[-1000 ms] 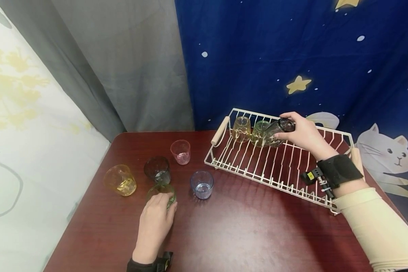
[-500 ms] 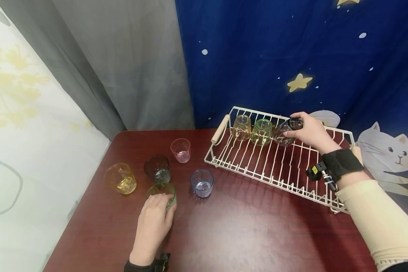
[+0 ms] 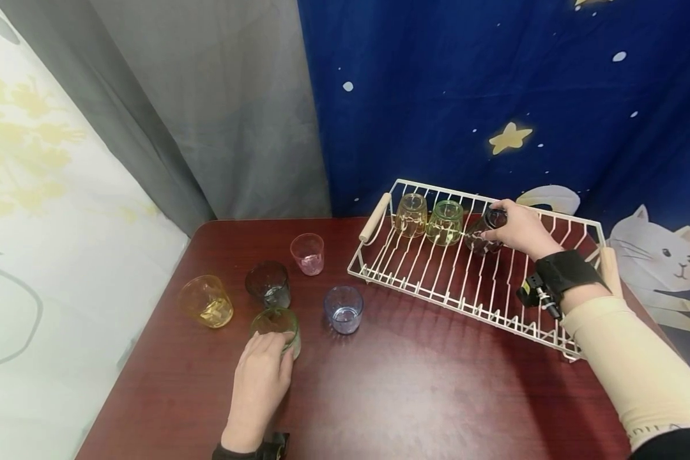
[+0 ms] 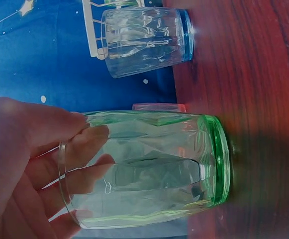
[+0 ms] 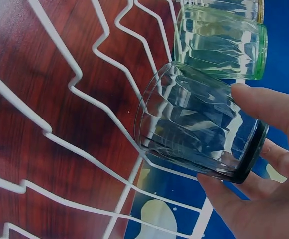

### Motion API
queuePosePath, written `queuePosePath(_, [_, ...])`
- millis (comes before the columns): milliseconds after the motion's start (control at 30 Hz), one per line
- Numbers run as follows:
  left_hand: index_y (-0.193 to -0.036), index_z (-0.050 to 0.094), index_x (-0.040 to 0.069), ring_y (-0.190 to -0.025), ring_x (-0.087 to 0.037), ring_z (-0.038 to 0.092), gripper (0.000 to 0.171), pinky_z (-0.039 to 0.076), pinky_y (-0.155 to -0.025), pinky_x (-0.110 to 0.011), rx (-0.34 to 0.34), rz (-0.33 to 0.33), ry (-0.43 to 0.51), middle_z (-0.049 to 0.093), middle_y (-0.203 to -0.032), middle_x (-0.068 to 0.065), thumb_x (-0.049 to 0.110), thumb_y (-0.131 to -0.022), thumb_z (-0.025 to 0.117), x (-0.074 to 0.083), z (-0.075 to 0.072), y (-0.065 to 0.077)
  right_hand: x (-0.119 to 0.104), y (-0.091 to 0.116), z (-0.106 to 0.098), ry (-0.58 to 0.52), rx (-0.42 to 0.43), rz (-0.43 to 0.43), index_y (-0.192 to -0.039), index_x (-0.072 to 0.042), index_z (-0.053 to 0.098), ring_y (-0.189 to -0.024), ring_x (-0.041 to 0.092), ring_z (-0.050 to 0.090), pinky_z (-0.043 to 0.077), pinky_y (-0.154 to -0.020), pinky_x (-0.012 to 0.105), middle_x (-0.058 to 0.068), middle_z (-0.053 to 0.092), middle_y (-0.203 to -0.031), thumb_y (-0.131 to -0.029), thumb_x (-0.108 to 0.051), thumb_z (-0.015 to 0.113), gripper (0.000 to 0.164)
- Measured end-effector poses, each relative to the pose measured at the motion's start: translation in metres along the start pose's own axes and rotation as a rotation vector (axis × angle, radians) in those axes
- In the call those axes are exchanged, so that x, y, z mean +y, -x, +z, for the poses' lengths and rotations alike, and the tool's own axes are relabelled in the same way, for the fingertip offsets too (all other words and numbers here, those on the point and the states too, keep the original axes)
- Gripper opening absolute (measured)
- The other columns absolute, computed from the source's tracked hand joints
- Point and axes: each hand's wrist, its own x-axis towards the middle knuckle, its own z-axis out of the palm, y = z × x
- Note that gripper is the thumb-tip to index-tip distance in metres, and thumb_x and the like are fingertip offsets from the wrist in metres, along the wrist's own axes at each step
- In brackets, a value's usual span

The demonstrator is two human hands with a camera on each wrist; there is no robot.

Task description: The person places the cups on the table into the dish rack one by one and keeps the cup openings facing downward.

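My left hand (image 3: 260, 386) holds the rim of a green glass (image 4: 154, 169) that stands upright on the table, thumb and fingers on its upper edge. Over at the wire rack (image 5: 89, 98), my right hand (image 3: 523, 230) grips a dark grey glass (image 5: 199, 119) by its base. That glass is tilted, mouth downward, at the rack's wires; whether its rim rests on them I cannot tell. To its left, an upturned green glass (image 3: 444, 223) and an upturned yellow glass (image 3: 411, 216) sit in the rack's back row.
Around my left hand stand a yellow glass (image 3: 208, 303), a dark glass (image 3: 269, 285), a pink glass (image 3: 308, 254) and a blue glass (image 3: 344, 311), all upright on the red-brown table (image 3: 379, 396). A wooden handle (image 3: 374, 217) forms the rack's left end. Curtains hang behind.
My right hand has carried the dark grey glass rightward, away from the front of the upturned green glass, and slightly lower. My left hand stays at its green glass.
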Motion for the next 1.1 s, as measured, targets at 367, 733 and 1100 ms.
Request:
queuePosePath(367, [-0.093, 0.069, 0.007, -0.087, -0.023, 0.068, 0.017, 0.049, -0.100, -0.048, 0.002, -0.010, 0.015, 0.071, -0.086, -0.003, 0.005, -0.078, 0.077, -0.001, 0.002, 0.002, -0.004, -0.002, 0.004, 0.004, 0.016, -0.019, -0.143, 0.003, 0.035, -0.118, 0.054, 0.045, 0.044, -0.093, 0.061, 0.038, 0.049, -0.128, -0.084, -0.022, 0.071, 0.073])
queuePosePath(733, [-0.091, 0.069, 0.007, -0.081, -0.021, 0.068, 0.016, 0.049, -0.098, -0.048, 0.028, -0.007, 0.022, 0.070, -0.082, -0.003, 0.005, -0.077, 0.077, -0.003, 0.006, 0.004, 0.000, -0.008, 0.009, 0.026, 0.023, -0.064, -0.141, 0.000, 0.040, -0.118, 0.053, 0.046, 0.042, -0.094, 0.062, 0.037, 0.045, -0.135, -0.082, -0.021, 0.073, 0.071])
queuePosePath(1100, [-0.092, 0.069, 0.008, -0.080, -0.020, 0.069, 0.017, 0.050, -0.096, -0.047, 0.052, 0.012, 0.028, 0.071, -0.082, -0.002, 0.005, -0.077, 0.077, -0.005, 0.008, 0.005, 0.001, -0.011, 0.011, 0.057, 0.012, -0.086, -0.141, 0.000, 0.039, -0.118, 0.054, 0.046, 0.040, -0.097, 0.063, 0.038, 0.045, -0.134, -0.081, -0.022, 0.074, 0.073])
